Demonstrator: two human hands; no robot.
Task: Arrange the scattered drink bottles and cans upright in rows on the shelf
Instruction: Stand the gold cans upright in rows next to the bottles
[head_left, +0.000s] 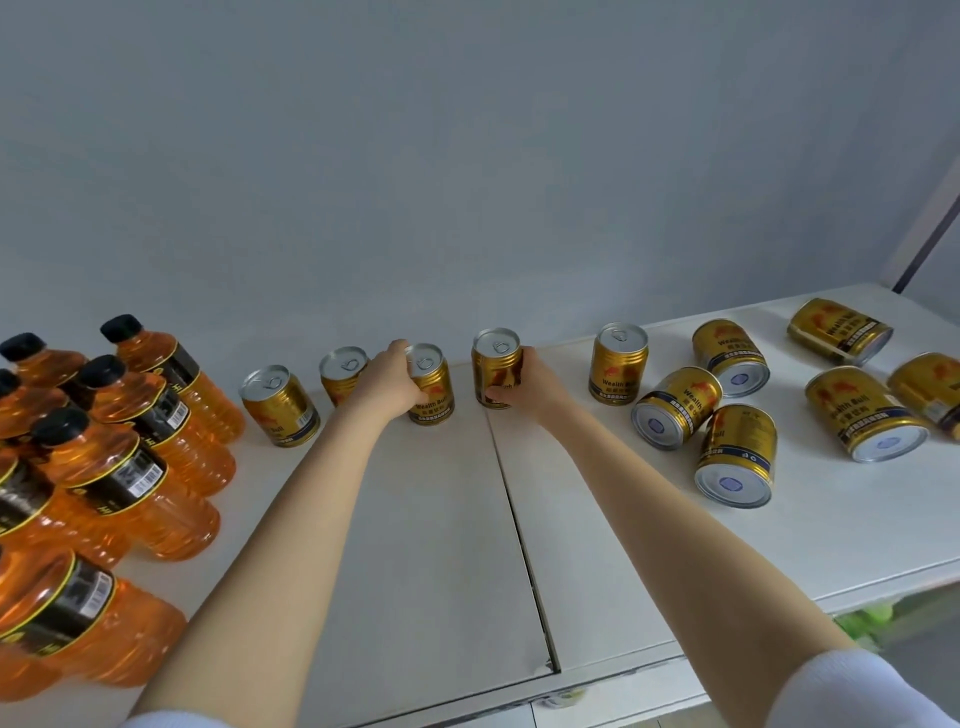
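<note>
Several gold cans stand upright in a row near the back wall. My left hand (387, 379) grips one upright gold can (434, 384) in that row. My right hand (524, 384) grips the upright can beside it (494, 364). Two more upright cans (280, 408) (340, 371) stand to the left, and another upright can (618, 371) to the right. Several gold cans (675, 408) lie on their sides at the right. Orange bottles (156, 400) with black caps stand grouped at the left.
The white shelf top (441, 545) has a seam (514, 519) running front to back between two panels. A pale wall rises right behind the row. The shelf's front edge is near my elbows; its right end lies past the fallen cans.
</note>
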